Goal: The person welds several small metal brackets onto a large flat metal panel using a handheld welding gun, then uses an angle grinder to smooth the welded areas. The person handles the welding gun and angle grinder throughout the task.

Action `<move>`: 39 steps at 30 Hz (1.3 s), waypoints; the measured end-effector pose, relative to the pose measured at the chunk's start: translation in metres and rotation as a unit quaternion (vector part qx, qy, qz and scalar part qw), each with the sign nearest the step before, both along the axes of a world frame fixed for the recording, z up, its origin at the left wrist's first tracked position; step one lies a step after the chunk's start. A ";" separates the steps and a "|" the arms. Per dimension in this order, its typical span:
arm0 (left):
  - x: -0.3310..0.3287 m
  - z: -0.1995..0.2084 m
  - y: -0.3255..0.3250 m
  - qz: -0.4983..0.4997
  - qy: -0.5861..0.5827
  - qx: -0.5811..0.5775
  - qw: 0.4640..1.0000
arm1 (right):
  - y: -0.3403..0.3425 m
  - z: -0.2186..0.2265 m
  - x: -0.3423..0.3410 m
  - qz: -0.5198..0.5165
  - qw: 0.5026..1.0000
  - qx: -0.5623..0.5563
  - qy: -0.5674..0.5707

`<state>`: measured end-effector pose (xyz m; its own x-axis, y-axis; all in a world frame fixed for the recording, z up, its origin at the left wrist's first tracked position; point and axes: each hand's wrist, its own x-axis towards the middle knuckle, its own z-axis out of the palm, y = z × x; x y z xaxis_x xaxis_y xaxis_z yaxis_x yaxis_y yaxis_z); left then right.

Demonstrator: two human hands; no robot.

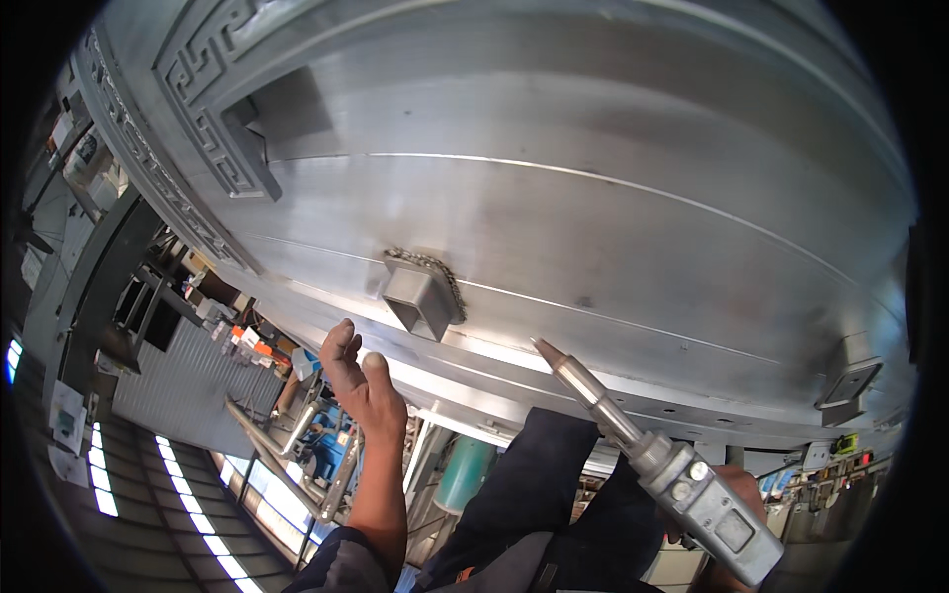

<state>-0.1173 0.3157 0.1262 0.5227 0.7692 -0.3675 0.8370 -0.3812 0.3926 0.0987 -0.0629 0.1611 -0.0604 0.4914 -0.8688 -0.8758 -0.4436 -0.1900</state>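
My right hand [739,486] is wrapped round a silver handheld laser welding gun [682,484], which partly hides the fingers. The gun's slim nozzle points up and left toward a large brushed-metal panel [593,227] and looks apart from it. My left hand [368,383] is raised with nothing in it, the fingers loosely bent and the thumb apart. It is nearest to a short square metal tube [419,298] that stands out from the panel, with a rough, beaded seam [443,265] along its base plate. Long, bright seams run across the panel.
Another square bracket [850,381] stands out at the panel's right. A raised key-pattern ornament [213,138] lies at upper left. Beyond the panel's edge are a teal cylinder [465,474], blue machinery [326,445] and a corrugated wall [188,381]. My dark-trousered legs [524,494] are below.
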 end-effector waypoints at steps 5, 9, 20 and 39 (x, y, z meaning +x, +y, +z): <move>-0.058 -0.019 0.004 -0.025 0.108 0.098 0.989 | 0.008 -0.014 -0.022 -0.128 0.984 0.061 0.104; -0.054 -0.042 -0.022 -0.020 0.071 0.105 0.992 | 0.012 -0.025 -0.041 -0.205 0.968 0.120 0.077; -0.054 -0.077 -0.030 0.015 0.017 0.189 0.982 | 0.004 -0.032 -0.060 -0.138 0.975 0.054 0.163; -0.061 -0.101 -0.014 -0.043 -0.036 0.280 0.959 | 0.052 -0.017 -0.065 -0.265 0.948 0.171 0.048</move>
<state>-0.1782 0.3021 0.0248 0.6009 0.7888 0.1293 0.7718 -0.6147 0.1629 0.0340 -0.0105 0.1439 0.2036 0.7271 -0.6557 -0.9789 0.1375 -0.1515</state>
